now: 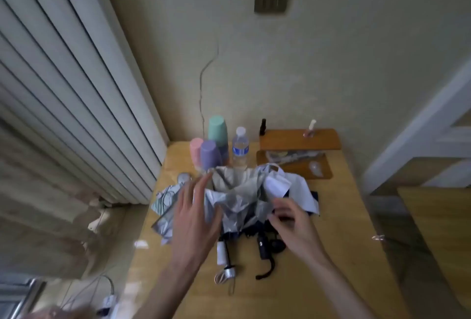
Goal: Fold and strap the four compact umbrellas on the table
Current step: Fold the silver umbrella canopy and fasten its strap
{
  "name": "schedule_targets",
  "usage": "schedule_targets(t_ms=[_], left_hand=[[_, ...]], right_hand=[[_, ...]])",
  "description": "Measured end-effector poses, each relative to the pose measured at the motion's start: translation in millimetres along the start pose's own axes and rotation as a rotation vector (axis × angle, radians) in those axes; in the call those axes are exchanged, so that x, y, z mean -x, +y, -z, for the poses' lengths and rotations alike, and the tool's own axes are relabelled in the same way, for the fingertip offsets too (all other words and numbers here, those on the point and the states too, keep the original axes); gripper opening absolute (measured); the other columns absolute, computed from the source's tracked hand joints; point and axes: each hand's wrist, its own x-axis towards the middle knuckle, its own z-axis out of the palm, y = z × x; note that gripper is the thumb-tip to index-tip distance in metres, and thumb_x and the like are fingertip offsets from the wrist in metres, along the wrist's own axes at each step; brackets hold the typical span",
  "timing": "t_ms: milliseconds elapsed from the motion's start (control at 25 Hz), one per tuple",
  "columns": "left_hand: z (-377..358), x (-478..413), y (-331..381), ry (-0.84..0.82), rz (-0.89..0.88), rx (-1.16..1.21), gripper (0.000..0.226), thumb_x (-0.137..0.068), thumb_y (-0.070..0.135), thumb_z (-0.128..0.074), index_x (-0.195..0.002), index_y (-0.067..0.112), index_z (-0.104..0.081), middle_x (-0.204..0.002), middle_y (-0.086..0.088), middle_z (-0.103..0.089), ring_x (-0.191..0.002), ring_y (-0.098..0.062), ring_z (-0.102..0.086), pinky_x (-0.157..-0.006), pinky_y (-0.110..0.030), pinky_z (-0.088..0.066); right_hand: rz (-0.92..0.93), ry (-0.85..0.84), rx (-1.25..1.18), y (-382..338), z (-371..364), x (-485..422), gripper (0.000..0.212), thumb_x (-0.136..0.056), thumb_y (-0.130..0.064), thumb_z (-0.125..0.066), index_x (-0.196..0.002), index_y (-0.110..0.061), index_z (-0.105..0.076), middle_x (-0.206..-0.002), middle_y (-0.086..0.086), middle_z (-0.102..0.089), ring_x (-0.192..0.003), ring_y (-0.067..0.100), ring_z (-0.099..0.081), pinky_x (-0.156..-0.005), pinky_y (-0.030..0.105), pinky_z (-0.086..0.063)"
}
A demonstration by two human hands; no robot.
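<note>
Umbrellas [239,201] lie heaped loose mid-bench [331,255], unstrapped. Left hand [193,219] hovers spread over the canopy, holding nothing; right hand [293,227] fingers curl at a fold, grip blurred. Folding seems just starting; next, gather one canopy's pleats.

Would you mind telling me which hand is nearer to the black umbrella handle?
Right. The right hand hovers just above and beside the black umbrella handle; the left hand is farther off, across the white handle.
</note>
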Motion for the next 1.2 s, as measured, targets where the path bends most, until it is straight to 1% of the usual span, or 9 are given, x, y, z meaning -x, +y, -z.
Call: schedule_targets(t_ms=[120,280,400,520,640,760,880,1040,1200], left_hand=[[-46.3,-29.2,-29.4,-0.139,0.130,-0.184,0.114,-0.084,0.074,-0.070,-0.168,0.027,-0.009,-0.169,-0.012,-0.027,-0.155,-0.033,-0.028,-0.123,-0.052,-0.032],[-110.7,-13.7,-78.6,-0.179,0.279,-0.221,0.127,-0.082,0.070,-0.074,-0.168,0.009,-0.003,-0.165,-0.021,-0.033,-0.148,-0.040,-0.040,-0.115,-0.052,-0.036],[-132.9,-13.3,-105.1,-0.018,0.214,-0.223,0.097,-0.088,0.039,-0.079,-0.160,0.001,-0.027,-0.144,-0.024,-0.058,-0.131,-0.044,-0.056,-0.102,-0.050,-0.043],[-133.7,-27.2,-129.4,0.028,0.275,-0.077,0.040,-0.091,0.028,-0.074,-0.123,0.005,-0.066,-0.110,-0.021,-0.074,-0.105,-0.044,-0.069,-0.086,-0.047,-0.053],[-116.3,-28.1,-129.3,0.077,0.237,0.236,0.015,-0.095,0.017,-0.069,-0.097,0.004,-0.074,-0.094,-0.015,-0.076,-0.089,-0.029,-0.070,-0.075,-0.040,-0.052],[-96.2,-3.0,-113.8,0.114,0.118,0.478,0.014,-0.100,0.008,-0.063,-0.098,0.001,-0.075,-0.098,-0.022,-0.077,-0.085,-0.032,-0.072,-0.080,-0.050,-0.059],[-75.5,34.2,-94.5,0.098,0.066,0.647,0.017,-0.104,0.006,-0.058,-0.094,0.010,-0.070,-0.091,-0.017,-0.075,-0.077,-0.025,-0.073,-0.074,-0.040,-0.060],[-61.7,67.2,-72.5,0.068,0.102,0.812,0.019,-0.109,0.008,-0.054,-0.096,0.012,-0.068,-0.083,-0.006,-0.070,-0.062,-0.007,-0.066,-0.061,-0.024,-0.056],[-67.4,75.3,-68.1,0.043,0.173,0.943,0.014,-0.108,0.012,-0.058,-0.117,0.003,-0.064,-0.090,-0.008,-0.071,-0.071,-0.016,-0.070,-0.063,-0.030,-0.058]], right_hand=[[0.171,-0.027,0.091,5.7,-20.7,-39.2,0.052,-0.100,-0.034,-0.070,-0.149,-0.026,-0.052,-0.140,-0.018,-0.052,-0.129,-0.005,-0.047,-0.105,0.015,-0.042],[0.315,-0.079,0.227,42.3,-55.9,-60.3,0.046,-0.102,-0.029,-0.068,-0.146,-0.024,-0.058,-0.124,-0.014,-0.059,-0.114,-0.004,-0.052,-0.088,0.007,-0.040],[0.426,-0.035,0.249,79.0,-64.9,-59.4,0.037,-0.103,-0.021,-0.067,-0.139,-0.026,-0.065,-0.131,-0.017,-0.061,-0.115,-0.014,-0.048,-0.091,0.003,-0.037],[0.549,0.091,0.115,103.9,-72.6,-53.3,0.035,-0.102,-0.015,-0.067,-0.136,-0.026,-0.067,-0.135,-0.018,-0.063,-0.125,-0.013,-0.051,-0.100,0.005,-0.038],[0.658,0.234,0.086,117.6,-77.2,-42.1,0.043,-0.102,-0.022,-0.069,-0.144,-0.027,-0.058,-0.142,-0.018,-0.058,-0.136,-0.005,-0.046,-0.107,0.010,-0.037],[0.522,0.219,-0.069,115.0,-81.8,-18.1,0.067,-0.098,-0.044,-0.071,-0.156,-0.033,-0.039,-0.153,-0.025,-0.042,-0.139,-0.014,-0.037,-0.110,0.007,-0.033],[0.264,0.146,-0.352,98.2,-86.6,4.4,0.088,-0.091,-0.054,-0.074,-0.163,-0.031,-0.029,-0.163,-0.012,-0.036,-0.143,0.006,-0.043,-0.119,0.034,-0.042],[0.184,0.016,-0.632,80.3,-106.7,28.2,0.021,-0.101,-0.034,-0.069,-0.121,-0.027,-0.067,-0.115,-0.004,-0.077,-0.107,0.017,-0.072,-0.087,0.032,-0.058],[0.146,-0.164,-0.615,85.7,-121.3,33.5,0.033,-0.102,-0.036,-0.067,-0.128,-0.016,-0.072,-0.118,0.004,-0.079,-0.112,0.024,-0.073,-0.086,0.036,-0.059]])
